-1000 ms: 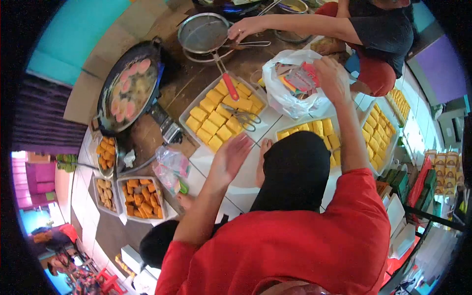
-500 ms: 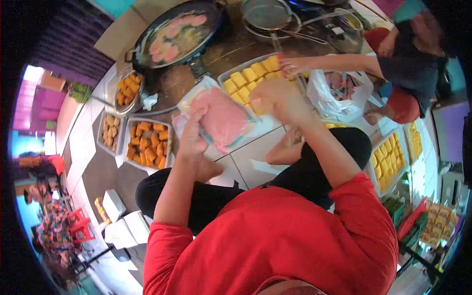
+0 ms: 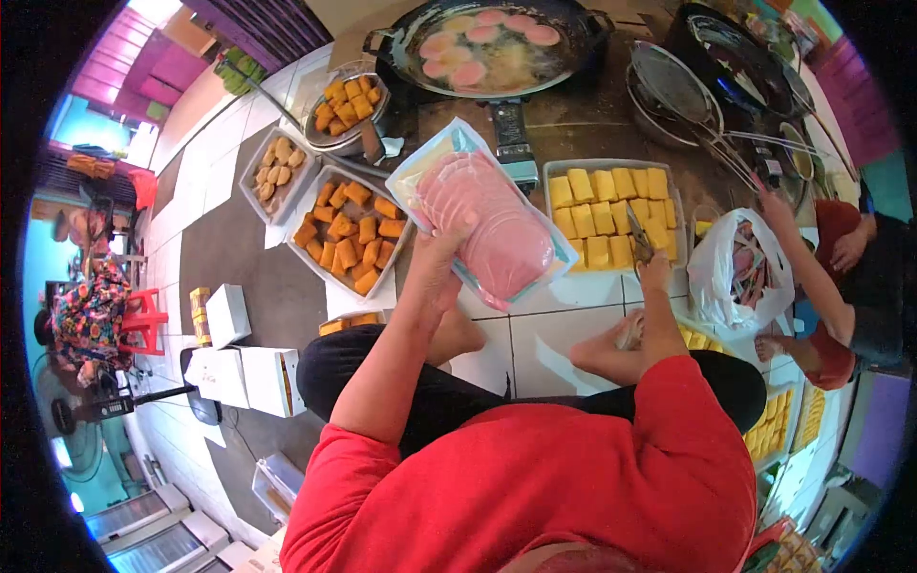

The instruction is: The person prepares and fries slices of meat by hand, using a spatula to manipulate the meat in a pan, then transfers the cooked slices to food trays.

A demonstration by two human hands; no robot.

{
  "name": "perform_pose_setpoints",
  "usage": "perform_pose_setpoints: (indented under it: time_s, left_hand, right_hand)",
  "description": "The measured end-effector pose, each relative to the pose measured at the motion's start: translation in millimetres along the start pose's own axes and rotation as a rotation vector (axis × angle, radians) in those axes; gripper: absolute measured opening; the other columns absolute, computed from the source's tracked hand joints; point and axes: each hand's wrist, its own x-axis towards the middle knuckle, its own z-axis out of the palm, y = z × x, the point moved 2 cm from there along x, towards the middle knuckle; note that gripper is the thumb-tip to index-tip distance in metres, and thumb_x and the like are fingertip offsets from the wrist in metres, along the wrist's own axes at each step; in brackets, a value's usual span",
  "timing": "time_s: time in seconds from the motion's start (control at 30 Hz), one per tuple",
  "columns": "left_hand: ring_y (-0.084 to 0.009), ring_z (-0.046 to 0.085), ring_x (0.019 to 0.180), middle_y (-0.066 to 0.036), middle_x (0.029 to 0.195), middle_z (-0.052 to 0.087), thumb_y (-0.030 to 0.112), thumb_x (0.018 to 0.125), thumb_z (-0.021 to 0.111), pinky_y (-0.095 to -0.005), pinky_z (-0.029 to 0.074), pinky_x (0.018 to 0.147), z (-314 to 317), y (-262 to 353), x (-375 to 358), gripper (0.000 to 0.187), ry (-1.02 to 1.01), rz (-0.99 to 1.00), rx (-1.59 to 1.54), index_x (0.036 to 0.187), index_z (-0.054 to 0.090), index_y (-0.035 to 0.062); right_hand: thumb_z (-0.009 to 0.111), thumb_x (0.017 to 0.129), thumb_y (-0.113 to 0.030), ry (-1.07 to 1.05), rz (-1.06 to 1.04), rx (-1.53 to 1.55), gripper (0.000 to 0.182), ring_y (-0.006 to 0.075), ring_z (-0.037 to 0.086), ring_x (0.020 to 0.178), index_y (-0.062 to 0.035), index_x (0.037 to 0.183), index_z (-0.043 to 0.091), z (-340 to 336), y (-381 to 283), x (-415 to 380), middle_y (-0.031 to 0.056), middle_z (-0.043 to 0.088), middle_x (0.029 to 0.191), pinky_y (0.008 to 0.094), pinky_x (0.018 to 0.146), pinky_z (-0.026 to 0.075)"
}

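My left hand (image 3: 441, 250) grips a clear plastic pack of round pink sliced ham (image 3: 497, 234), tilted up in front of me. The thumb presses on its face. My right hand (image 3: 653, 271) is closed around a pair of scissors (image 3: 638, 232), whose blades point away from me over a tray of yellow rolls (image 3: 597, 253). Apart from the pack, the scissors look slightly open. Round pink slices (image 3: 468, 74) float in bubbling oil in a large black wok (image 3: 377, 43) at the back.
On the left stand a tub of browned rolls (image 3: 349, 227), a tub of round pieces (image 3: 277, 170) and a strainer with fried rolls (image 3: 346, 103). To the right are a white plastic bag (image 3: 731, 286), a co-worker's arm (image 3: 812, 258), metal strainers (image 3: 676, 88) and a second pan (image 3: 745, 59).
My right hand has moved away from the pack and now has scissors in it. The view has turned, and the co-worker's hand has gone from the yellow rolls to the strainer handles.
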Motion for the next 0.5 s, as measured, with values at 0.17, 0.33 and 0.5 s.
perform_pose_setpoints:
  time_s: [0.17, 0.33, 0.5]
  left_hand:
    - [-0.0234, 0.056, 0.112, -0.010, 0.124, 0.055, 0.011, 0.084, 0.067, -0.0382, 0.046, 0.098, -3, 10, 17, 0.056, 0.067, 0.133, 0.067, 0.133, 0.040, 0.0023]
    - [-0.0274, 0.053, 0.115, -0.012, 0.127, 0.053, 0.021, 0.089, 0.064, -0.0430, 0.043, 0.101, -29, 6, 35, 0.055, 0.135, 0.003, -0.275, 0.134, 0.039, 0.0021]
    - [-0.0288, 0.051, 0.118, -0.014, 0.129, 0.051, 0.031, 0.092, 0.061, -0.0450, 0.042, 0.103, -42, 16, 34, 0.056, 0.220, 0.073, -0.401, 0.135, 0.038, 0.0027]
  right_hand:
    - [0.069, 0.079, -0.033, -0.211, 0.021, 0.093, 0.039, 0.0349, 0.066, 0.086, 0.0040, 0.091, 0.064, -28, -8, 7, 0.0193, 0.067, 0.091, 0.0420, 0.077, 0.052]
    - [0.065, 0.083, -0.024, -0.447, -0.211, 0.921, 0.027, 0.0151, 0.061, 0.067, 0.0016, 0.090, 0.064, -67, -34, -24, 0.0096, 0.065, 0.076, 0.0285, 0.061, 0.049]
    - [0.077, 0.077, -0.034, -0.308, -0.349, 1.180, 0.049, 0.0156, 0.056, 0.071, 0.0029, 0.101, 0.055, -196, -150, -115, 0.0084, 0.062, 0.084, 0.0296, 0.065, 0.048]
